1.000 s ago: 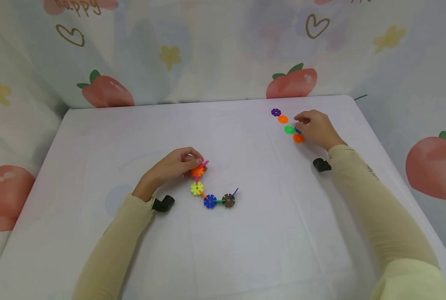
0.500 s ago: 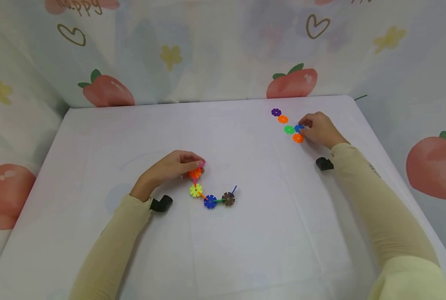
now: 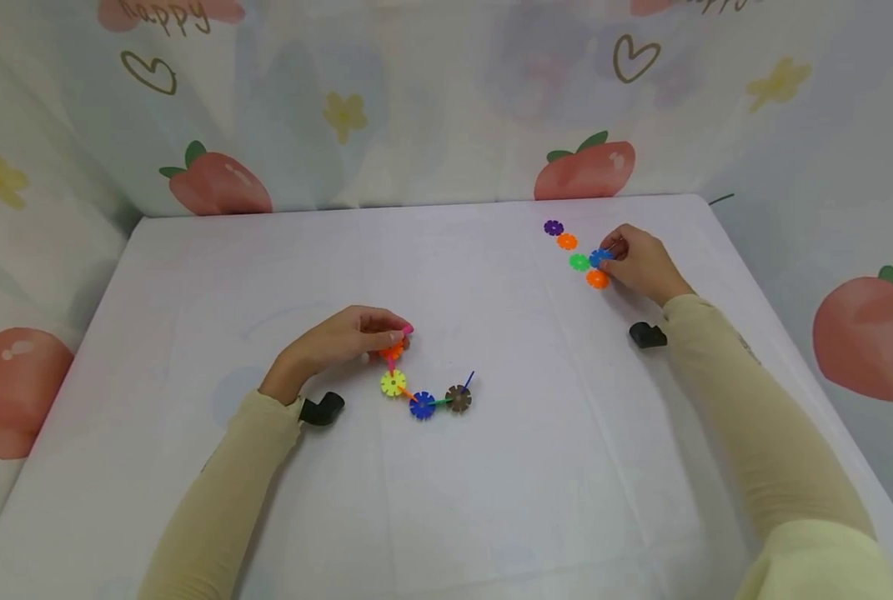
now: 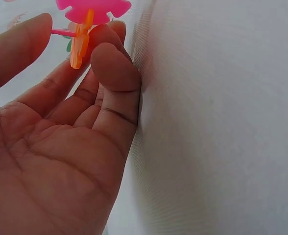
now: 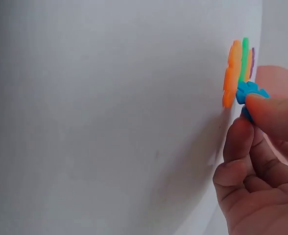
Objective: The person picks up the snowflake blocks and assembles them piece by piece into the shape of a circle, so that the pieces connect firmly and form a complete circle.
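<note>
My left hand (image 3: pixel 339 343) grips the upper end of a chain of slotted snowflake discs, at an orange disc (image 3: pixel 393 353) with a pink disc (image 4: pixel 95 9) slotted into it. From there the chain runs down over the table through a yellow disc (image 3: pixel 393 383) and a dark blue disc (image 3: pixel 422 406) to a brown disc (image 3: pixel 458 399), joined by discs seen edge-on. At the back right my right hand (image 3: pixel 643 262) pinches a lighter blue disc (image 5: pixel 247 91) between thumb and fingers. Beside it lie a green disc (image 3: pixel 579 262) and an orange one.
A purple disc (image 3: pixel 554 227) and another orange disc (image 3: pixel 567 242) lie farther back on the white-covered table (image 3: pixel 521 500). Patterned cloth (image 3: pixel 446 100) hangs behind the table and at both sides. A black piece (image 3: pixel 322 409) sits at each wrist.
My right fingers have taken hold of the blue disc, which now shows tilted up between them. My left hand has shifted slightly left and down with the chain's end.
</note>
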A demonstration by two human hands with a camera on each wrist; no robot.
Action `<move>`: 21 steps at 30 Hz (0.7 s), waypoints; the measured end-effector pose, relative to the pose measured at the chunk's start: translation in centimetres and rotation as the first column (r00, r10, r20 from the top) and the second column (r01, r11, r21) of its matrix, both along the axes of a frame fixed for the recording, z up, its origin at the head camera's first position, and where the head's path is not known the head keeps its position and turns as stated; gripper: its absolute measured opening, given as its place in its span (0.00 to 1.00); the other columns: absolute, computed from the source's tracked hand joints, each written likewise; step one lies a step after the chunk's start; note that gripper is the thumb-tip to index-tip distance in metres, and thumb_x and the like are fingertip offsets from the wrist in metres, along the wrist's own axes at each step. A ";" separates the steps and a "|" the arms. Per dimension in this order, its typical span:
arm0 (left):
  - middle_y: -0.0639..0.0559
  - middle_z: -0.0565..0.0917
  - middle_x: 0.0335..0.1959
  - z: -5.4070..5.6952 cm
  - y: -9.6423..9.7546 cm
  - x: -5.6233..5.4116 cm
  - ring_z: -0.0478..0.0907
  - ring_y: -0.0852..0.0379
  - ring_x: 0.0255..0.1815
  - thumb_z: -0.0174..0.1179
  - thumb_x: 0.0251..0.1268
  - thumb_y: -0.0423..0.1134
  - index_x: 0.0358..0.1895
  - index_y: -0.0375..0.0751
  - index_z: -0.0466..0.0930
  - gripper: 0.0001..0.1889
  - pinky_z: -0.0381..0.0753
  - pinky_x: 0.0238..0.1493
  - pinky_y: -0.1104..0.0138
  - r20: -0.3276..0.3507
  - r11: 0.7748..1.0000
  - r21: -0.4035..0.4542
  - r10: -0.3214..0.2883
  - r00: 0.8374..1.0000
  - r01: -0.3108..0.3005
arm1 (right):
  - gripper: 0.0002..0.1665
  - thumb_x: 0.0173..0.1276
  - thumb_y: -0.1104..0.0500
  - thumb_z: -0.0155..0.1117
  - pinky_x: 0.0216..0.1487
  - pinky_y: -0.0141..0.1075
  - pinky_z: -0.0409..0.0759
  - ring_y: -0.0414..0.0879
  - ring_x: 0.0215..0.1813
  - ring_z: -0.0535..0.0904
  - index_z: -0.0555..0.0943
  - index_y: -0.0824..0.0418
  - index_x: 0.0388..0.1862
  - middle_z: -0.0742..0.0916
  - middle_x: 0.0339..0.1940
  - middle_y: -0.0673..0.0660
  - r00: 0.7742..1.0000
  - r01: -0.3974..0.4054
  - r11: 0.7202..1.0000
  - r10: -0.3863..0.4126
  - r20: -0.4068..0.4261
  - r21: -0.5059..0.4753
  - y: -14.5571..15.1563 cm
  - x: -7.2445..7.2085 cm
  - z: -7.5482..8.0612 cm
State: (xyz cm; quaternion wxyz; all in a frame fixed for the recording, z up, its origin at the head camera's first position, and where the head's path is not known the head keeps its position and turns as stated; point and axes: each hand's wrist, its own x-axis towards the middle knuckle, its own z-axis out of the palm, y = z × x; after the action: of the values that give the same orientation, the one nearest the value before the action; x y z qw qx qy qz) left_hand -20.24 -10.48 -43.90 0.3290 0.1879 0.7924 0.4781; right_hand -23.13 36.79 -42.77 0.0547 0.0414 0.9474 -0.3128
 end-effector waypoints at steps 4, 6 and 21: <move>0.46 0.84 0.51 -0.1 0.1 0.0 0.78 0.48 0.47 0.62 0.81 0.43 0.68 0.38 0.82 0.20 0.78 0.47 0.62 -0.004 1.000 -0.002 -0.001 1.000 0.001 | 0.19 0.81 0.64 0.64 0.54 0.37 0.78 0.64 0.56 0.75 0.75 0.74 0.63 0.80 0.56 0.72 1.000 0.015 0.998 -0.016 -0.019 -0.057 -0.4 0.3 0.0; 0.47 0.84 0.52 -0.1 0.1 0.0 0.78 0.48 0.48 0.62 0.81 0.43 0.68 0.38 0.82 0.20 0.79 0.47 0.62 -0.006 1.000 -0.008 0.004 1.000 -0.004 | 0.19 0.81 0.63 0.64 0.47 0.28 0.76 0.63 0.56 0.75 0.77 0.73 0.63 0.80 0.56 0.71 1.000 0.021 0.996 -0.023 -0.021 -0.089 -0.7 0.4 0.1; 0.46 0.84 0.52 0.1 0.5 0.1 0.78 0.47 0.48 0.62 0.81 0.43 0.68 0.40 0.82 0.20 0.79 0.47 0.62 -0.027 1.000 -0.028 0.000 1.000 -0.001 | 0.16 0.79 0.62 0.67 0.43 0.27 0.83 0.52 0.47 0.83 0.82 0.71 0.59 0.84 0.50 0.65 0.999 -0.050 0.950 0.044 -0.026 -0.309 -4.9 1.3 0.3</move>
State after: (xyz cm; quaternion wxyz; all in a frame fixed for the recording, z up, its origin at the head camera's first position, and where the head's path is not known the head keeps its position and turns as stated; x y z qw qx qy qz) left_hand -20.09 -9.97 -43.84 0.3209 0.1895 0.8033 0.4646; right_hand -21.82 31.91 -42.47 0.0592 0.0067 0.8877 -0.4565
